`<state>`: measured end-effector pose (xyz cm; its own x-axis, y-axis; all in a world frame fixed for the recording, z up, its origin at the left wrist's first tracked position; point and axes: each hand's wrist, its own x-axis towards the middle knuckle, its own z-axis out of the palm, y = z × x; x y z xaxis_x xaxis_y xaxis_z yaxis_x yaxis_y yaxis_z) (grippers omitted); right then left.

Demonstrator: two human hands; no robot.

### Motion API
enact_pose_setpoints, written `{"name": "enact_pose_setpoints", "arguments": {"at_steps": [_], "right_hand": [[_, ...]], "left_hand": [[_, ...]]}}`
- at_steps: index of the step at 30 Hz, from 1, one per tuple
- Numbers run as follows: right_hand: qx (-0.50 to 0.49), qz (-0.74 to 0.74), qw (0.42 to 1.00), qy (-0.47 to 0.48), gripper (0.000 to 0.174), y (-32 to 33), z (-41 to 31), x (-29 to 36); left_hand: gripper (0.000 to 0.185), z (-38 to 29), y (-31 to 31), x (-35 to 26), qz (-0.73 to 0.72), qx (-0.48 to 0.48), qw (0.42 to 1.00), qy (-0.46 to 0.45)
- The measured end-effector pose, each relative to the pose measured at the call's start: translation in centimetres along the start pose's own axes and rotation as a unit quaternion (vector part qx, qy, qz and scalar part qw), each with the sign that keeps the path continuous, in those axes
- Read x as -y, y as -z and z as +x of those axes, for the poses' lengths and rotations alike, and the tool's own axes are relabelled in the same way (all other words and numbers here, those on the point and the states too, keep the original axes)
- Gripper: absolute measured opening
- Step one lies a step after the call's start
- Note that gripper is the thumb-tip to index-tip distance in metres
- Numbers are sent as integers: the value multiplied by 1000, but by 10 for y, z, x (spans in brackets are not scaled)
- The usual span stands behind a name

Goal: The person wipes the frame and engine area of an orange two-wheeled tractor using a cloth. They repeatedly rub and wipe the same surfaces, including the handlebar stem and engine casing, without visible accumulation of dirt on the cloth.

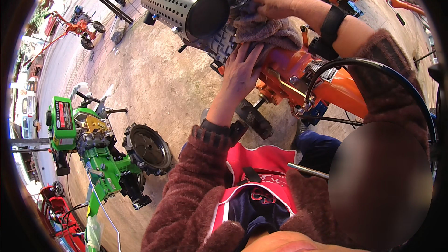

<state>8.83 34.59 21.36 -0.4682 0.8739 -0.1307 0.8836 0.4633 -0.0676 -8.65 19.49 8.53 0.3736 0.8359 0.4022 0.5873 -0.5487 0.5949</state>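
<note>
An orange walk-behind tiller (297, 70) stands before me, its engine carrying a perforated metal muffler guard (175, 5). A brownish-grey cloth (266, 29) lies bunched against the engine beside that guard. My right hand (274, 2) grips the upper part of the cloth at the engine, its fingertips partly hidden. Lower down, my left hand (241, 66) rests with fingers spread over the near edge of the cloth and the engine housing (220, 43); whether it pinches any cloth is hidden.
A black cable (378, 63) arches over the orange body near my right sleeve. To the left stands a green tiller (101, 161) with a lugged wheel (148, 148). Farther off are another orange tiller (78, 28), a red machine (63, 217) and a stone block (119, 29).
</note>
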Motion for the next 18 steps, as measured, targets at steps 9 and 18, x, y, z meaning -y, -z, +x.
{"name": "enact_pose_setpoints", "arguments": {"at_steps": [9,18], "right_hand": [[-294,382,876,8,20,21,-2,-2],[-387,149,882,225,16,25,-12,40]], "left_hand": [[68,0,-1,5,-4,0,1000,-17],[69,-2,0,5,-4,4,1000,-3]]}}
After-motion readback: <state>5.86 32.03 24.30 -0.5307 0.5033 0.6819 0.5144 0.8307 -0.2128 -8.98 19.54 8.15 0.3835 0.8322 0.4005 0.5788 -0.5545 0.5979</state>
